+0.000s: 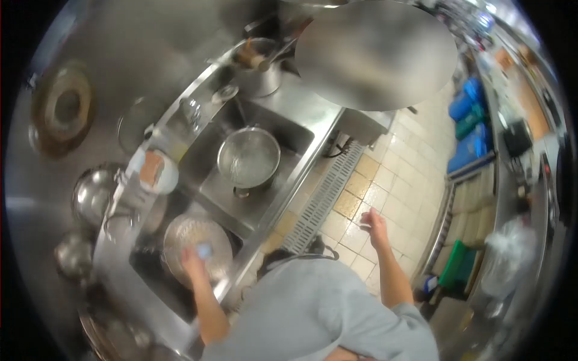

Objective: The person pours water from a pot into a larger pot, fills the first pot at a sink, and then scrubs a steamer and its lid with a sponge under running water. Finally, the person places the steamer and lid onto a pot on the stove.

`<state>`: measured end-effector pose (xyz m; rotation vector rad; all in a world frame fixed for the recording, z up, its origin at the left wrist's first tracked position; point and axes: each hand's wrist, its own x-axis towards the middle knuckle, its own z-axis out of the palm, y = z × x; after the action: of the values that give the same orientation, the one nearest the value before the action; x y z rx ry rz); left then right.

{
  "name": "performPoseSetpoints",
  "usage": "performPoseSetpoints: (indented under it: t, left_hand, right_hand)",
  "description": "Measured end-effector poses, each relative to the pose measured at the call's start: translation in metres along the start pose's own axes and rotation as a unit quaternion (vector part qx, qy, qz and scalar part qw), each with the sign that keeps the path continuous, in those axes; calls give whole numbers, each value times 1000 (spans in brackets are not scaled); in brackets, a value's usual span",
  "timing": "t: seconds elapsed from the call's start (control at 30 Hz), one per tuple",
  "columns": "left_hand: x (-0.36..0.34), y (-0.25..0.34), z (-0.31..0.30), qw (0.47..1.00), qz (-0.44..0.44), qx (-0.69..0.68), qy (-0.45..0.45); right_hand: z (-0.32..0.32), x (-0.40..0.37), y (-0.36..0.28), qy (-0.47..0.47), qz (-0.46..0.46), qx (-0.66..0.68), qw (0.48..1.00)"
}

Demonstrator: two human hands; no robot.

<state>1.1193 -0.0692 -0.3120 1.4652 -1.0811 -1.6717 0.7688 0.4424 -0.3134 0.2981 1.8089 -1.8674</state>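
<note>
Left hand (194, 266) part-curled, blurry blue sponge (205, 251) at fingertips, grip unclear, on round metal pan (180, 231) in sink (146, 262), 8 o'clock; best press flat, half-open, seemingly empty right hand (376, 227) (4 o'clock) steadying rim.

A smooth oval blur (376, 57) hides whatever lies at the top centre. The left hand (191, 263) is smeared, its fingers indistinct; the small pale-blue item (205, 251) beside them is too blurred to identify, and whether the hand grips it is unclear. Beneath, the hand covers part of a round pan (208, 231). Metal cookware (93, 328) at lower left is dim and cut off by the dark lens edge.
</note>
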Motion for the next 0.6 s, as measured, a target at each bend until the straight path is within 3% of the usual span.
performPoseSetpoints:
  t: [0.13,0.27,0.33,0.43,0.6]
  left_hand:
    - [-61,26,48,999,-8,-12,-28]
    - [-50,27,117,999,-3,-51,1]
    - [-35,17,148,993,12,-99,-58]
    - [10,-27,194,991,-70,-108,-30]
    - [76,-92,249,952,-289,-102,24]
  right_hand:
    - [-19,46,-12,75,-44,24,996]
    - [25,75,-33,10,-55,38,998]
    - [64,84,-56,-27,-43,32,998]
    - [113,113,-88,-107,-55,-28,992]
    - [197,180,-143,-189,-56,-99,975]
